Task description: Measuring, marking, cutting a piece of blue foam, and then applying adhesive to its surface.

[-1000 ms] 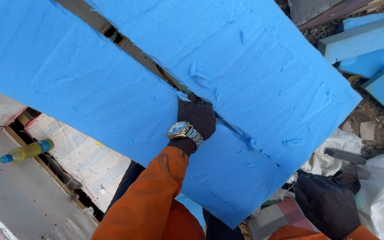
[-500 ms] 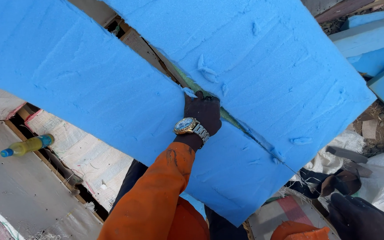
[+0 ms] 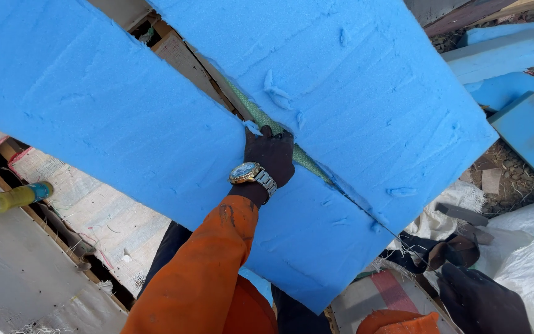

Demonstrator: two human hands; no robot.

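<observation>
My left hand [image 3: 270, 158] grips the foam [image 3: 156, 136] at its split, which has opened wider, baring green webbing [image 3: 261, 117]. My right hand [image 3: 480, 303] hangs below the foam, grip unclear.

Bright blue foam sheet [image 3: 366, 105], orange sleeve [image 3: 208, 272], yellow bottle [image 3: 8, 199] (blue cap), green mesh strip [image 3: 261, 117].

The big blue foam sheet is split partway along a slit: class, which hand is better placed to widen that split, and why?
Left. The left hand already has its grip in the slit of the blue foam sheet, whereas the right hand hangs low, off the foam.
</observation>
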